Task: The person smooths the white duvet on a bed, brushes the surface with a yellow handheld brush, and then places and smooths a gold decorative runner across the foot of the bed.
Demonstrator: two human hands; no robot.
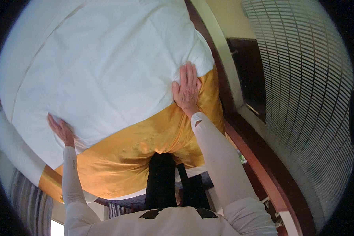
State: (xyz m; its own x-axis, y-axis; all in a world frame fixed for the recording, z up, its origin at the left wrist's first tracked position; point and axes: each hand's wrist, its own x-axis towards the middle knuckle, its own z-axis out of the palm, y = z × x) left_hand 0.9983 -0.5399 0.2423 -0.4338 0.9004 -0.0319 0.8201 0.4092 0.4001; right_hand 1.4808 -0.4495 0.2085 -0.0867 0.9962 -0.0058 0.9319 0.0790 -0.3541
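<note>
A white bed cover [106,73] with faint creases spreads out before me. Along its near side runs a glossy gold band [112,165], pressed in where my knee, in dark trousers [160,180], meets the bed. My left hand [62,129] rests flat on the white part at the left, close to the gold border. Farther forward on the right, my right hand [188,88] lies palm down where white and gold fabric meet. Its fingers point away from me and its thumb is apart. Neither hand is seen to grasp cloth.
Dark reddish wood trim [262,159] borders the bed on the right. Beyond it are a dark panel [247,76] and a finely slatted or gridded screen [306,88], bent by the lens. A grey striped curtain [29,197] hangs at the lower left.
</note>
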